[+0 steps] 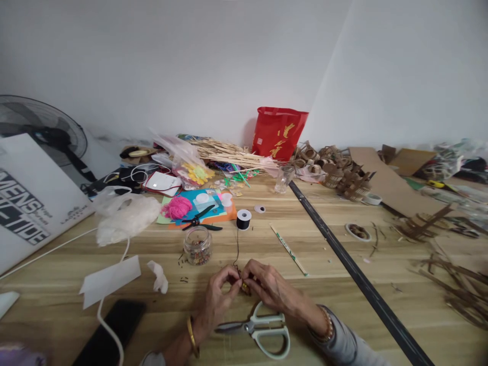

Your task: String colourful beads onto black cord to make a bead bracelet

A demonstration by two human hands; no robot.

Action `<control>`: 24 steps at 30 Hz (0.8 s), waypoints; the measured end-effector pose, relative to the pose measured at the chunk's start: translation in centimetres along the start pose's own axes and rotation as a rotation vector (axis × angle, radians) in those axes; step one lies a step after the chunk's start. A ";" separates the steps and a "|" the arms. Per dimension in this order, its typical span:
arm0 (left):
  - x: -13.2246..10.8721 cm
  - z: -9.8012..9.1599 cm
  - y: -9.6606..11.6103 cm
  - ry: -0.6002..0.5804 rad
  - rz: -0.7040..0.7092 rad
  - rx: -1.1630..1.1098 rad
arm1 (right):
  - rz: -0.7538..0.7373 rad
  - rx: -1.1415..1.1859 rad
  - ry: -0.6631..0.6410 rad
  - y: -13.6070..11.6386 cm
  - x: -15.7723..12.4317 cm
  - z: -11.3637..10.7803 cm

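My left hand [222, 291] and my right hand [269, 284] meet at the front middle of the table, thumbs and fingertips pinched together on a thin black cord [238, 249]. The cord runs up to a small spool [244, 219] of black cord standing on the table. Just under my fingertips hang small yellow and brown beads [245, 287], partly hidden by my fingers. White-handled scissors [271, 319] lie below my hands, blades pointing left. A clear jar [197, 246] of mixed coloured beads stands to the upper left of my hands.
A paper-wrapped stick [288, 250] lies right of the spool, and a dark strip [343, 259] crosses the table. Pink yarn [177, 208] and a black propeller [202, 221] lie behind the jar. A red bag [280, 133], a glass [284, 180] and wooden sticks [221, 152] are at the back.
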State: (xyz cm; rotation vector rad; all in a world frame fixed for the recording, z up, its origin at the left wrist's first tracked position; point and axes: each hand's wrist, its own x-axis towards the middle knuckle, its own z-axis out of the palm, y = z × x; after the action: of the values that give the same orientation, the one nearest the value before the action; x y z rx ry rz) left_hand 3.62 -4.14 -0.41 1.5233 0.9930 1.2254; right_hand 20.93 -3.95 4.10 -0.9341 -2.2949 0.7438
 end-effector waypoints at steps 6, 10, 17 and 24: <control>0.4 -0.5 0.5 -0.068 -0.085 0.001 | -0.116 -0.256 -0.011 -0.5 0.0 -0.4; 0.9 -0.9 0.3 -0.159 -0.162 -0.070 | -0.158 -0.252 -0.083 -0.5 0.1 -0.6; 0.8 -1.2 -0.5 -0.206 -0.221 -0.075 | -0.105 -0.235 -0.136 0.3 0.0 0.1; 0.8 -0.7 -0.5 -0.134 -0.183 0.006 | -0.061 -0.314 -0.107 0.5 -0.1 0.5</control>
State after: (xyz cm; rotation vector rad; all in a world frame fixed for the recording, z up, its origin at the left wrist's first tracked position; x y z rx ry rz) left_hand 3.01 -3.12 -0.67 1.4645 1.0233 0.9809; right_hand 20.88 -3.84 3.38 -0.9748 -2.5719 0.4225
